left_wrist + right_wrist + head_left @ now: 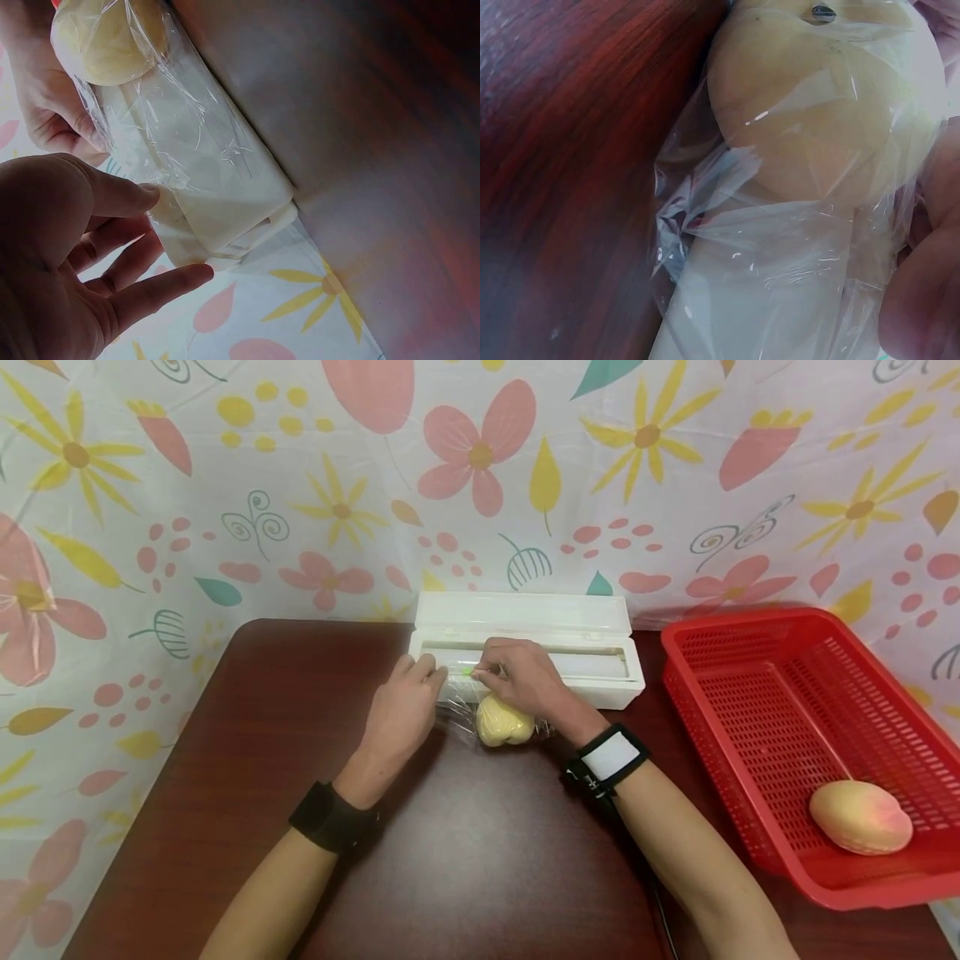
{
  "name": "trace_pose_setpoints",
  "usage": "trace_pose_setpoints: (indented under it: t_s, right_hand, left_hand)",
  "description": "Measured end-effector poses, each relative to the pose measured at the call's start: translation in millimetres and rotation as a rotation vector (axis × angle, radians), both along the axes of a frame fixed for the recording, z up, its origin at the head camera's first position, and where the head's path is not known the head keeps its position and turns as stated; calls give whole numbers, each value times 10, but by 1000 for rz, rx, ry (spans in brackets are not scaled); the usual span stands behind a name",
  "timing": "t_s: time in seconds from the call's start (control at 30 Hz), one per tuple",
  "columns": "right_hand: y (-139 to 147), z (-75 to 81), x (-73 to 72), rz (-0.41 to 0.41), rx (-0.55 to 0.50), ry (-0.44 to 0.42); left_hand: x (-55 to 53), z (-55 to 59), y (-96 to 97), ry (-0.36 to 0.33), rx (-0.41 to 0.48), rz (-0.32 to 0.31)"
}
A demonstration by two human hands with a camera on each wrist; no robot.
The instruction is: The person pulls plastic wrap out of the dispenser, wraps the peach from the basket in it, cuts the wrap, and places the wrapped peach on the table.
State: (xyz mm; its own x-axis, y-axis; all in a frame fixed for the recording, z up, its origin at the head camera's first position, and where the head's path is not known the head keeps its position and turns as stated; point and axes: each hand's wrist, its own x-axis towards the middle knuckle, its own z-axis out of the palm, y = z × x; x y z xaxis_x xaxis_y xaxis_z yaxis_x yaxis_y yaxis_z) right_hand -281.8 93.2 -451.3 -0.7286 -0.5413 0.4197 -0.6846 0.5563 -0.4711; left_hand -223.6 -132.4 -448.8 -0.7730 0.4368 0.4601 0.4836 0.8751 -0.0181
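Note:
A yellow apple-shaped fruit (504, 722) lies under clear cling film (199, 112) against the front of a white cling film box (611, 695). The box's lid (525, 612) stands raised at the back, with a white roll (570, 665) inside. My left hand (405, 706) pinches the film at the box's left front, its thumb (142, 196) on the film near the box's end. With thumb and forefinger, my right hand (525, 677) pinches the film above the fruit, beside a small bright green piece (467, 672). The right fingertips are partly hidden in the right wrist view.
A red plastic basket (738, 802) stands on the right of the dark wooden table (465, 868), holding a peach-like fruit (860, 817). A flower-patterned sheet (480, 543) hangs behind the box. A black cable (664, 920) runs beside the right forearm.

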Motion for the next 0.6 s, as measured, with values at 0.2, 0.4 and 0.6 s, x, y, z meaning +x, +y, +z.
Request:
trace_pose_setpoints:
  t_s: [0.2, 0.4, 0.6]
  right_hand:
    - [-20, -1, -12, 13, -11, -11]
    - [-27, 7, -31, 38, -19, -12]
    - [-41, 18, -52, 56, -15, -22]
  left_hand:
    - [1, -3, 0, -7, 18, 3]
    - [7, 13, -5, -19, 23, 5]
    - [9, 25, -16, -23, 41, 4]
